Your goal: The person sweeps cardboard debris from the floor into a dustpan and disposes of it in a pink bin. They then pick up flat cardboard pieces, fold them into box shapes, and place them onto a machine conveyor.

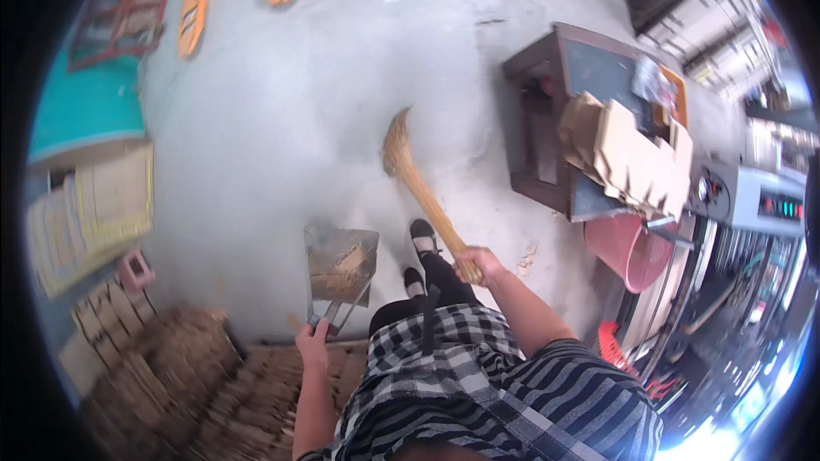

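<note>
My right hand (480,265) is wrapped round the handle end of a straw broom (420,190), whose curved bristle head reaches out over the grey floor ahead of my feet. My left hand (313,340) grips the handle of a metal dustpan (323,243) at my left side. Inside the pan lie brown cardboard scraps (350,260). The broom head is apart from the dustpan, and I cannot tell whether its bristles touch the floor. A few small scraps (528,259) lie on the floor to the right of the broom handle.
A dark table (551,162) bearing cut cardboard pieces (636,158) stands at right, with a pink bucket (628,252) beside it and machinery (760,205) beyond. Stacked cardboard (162,376) fills the lower left. Yellow pallet-jack forks (197,8) rest on the floor at far left.
</note>
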{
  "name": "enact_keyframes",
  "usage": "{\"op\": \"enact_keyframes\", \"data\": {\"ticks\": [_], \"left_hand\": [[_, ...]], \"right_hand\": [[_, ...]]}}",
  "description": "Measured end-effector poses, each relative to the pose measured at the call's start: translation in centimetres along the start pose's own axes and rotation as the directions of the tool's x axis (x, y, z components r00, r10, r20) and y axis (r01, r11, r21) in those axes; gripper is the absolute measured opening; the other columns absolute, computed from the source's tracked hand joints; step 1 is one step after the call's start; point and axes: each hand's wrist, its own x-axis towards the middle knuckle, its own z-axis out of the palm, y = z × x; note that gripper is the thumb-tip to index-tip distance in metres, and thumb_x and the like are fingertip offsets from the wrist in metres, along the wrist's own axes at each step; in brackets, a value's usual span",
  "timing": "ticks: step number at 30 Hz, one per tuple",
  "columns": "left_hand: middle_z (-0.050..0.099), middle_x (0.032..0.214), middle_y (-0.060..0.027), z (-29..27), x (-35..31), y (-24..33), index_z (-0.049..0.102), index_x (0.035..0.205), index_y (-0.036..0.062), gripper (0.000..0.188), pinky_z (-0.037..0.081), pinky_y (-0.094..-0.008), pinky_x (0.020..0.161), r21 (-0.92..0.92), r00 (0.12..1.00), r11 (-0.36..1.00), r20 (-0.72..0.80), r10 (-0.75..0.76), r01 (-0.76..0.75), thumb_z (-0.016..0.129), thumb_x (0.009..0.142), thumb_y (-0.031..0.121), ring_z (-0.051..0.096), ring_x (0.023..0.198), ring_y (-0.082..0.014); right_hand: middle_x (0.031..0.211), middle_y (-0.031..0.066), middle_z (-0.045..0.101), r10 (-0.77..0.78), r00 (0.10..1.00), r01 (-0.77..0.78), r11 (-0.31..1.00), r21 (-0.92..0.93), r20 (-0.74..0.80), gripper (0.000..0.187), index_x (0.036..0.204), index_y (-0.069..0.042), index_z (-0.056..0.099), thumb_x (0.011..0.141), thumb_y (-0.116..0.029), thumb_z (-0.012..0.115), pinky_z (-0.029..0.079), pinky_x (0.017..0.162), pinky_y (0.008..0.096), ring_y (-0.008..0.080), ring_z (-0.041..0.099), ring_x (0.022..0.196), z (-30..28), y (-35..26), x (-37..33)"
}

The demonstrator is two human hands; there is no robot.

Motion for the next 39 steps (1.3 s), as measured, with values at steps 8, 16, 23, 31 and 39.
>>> {"op": "enact_keyframes", "data": {"ticks": [8,16,23,31,39], "left_hand": [[0.056,0.067,0.0025,1.3,8.6,11.2,0.062,0.075,0.0002,0.017,0.039,-0.0234,0.057,0.462,0.921,0.817,0.336,0.199,-0.345,0.064,0.084,0.015,0.046,0.061,-0.0065],[0.063,0.07,-0.0027,9.0,13.6,21.3,0.062,0.075,-0.0002,0.012,0.043,-0.0237,0.061,0.446,0.679,0.623,0.708,0.194,-0.642,0.064,0.082,0.009,0.054,0.063,-0.008],[0.064,0.067,-0.0028,15.6,13.0,25.2,0.064,0.074,-0.0001,0.01,0.043,-0.0237,0.061,0.436,0.493,0.401,0.869,0.043,-0.805,0.065,0.08,0.008,0.055,0.062,-0.0082],[0.063,0.069,-0.003,23.9,6.4,23.5,0.062,0.071,0.0005,0.019,0.041,-0.0234,0.06,0.31,0.282,0.095,0.931,-0.232,-0.946,0.063,0.083,0.016,0.052,0.063,-0.0081],[0.064,0.071,-0.0032,26.0,-1.1,17.0,0.061,0.073,0.0013,0.017,0.043,-0.0244,0.064,0.103,0.165,-0.143,0.821,-0.547,-0.984,0.064,0.083,0.014,0.054,0.065,-0.0082]], "right_hand": [[0.075,0.0133,0.06,0.01,0.983,0.067,0.91,0.41,-0.183,0.026,0.097,-0.001,0.055,0.079,-0.017,0.065,0.052,0.051,0.036,0.0227,0.06,0.06,-5.2,10.7,-5.3],[0.07,0.0142,0.06,0.026,0.921,0.306,0.57,0.763,-0.389,0.018,0.087,-0.002,0.053,0.08,-0.015,0.062,0.05,0.046,0.0354,0.0234,0.059,0.054,-6.8,22.4,-6.4],[0.067,0.0125,0.058,0.005,0.819,0.525,0.395,0.754,-0.573,0.021,0.092,0.004,0.056,0.074,-0.004,0.065,0.051,0.046,0.0354,0.0234,0.059,0.053,-1.5,26.7,-6.7],[0.069,0.0164,0.064,0.043,0.719,0.43,0.756,0.494,-0.693,0.021,0.087,0.001,0.063,0.07,-0.011,0.069,0.052,0.052,0.037,0.025,0.063,0.053,3.8,30.5,-2.3],[0.072,0.0151,0.064,0.094,0.868,0.433,0.335,0.837,-0.487,0.033,0.093,0.003,0.056,0.061,-0.001,0.065,0.051,0.054,0.0356,0.0276,0.064,0.058,26.6,38.3,-2.0]]}}
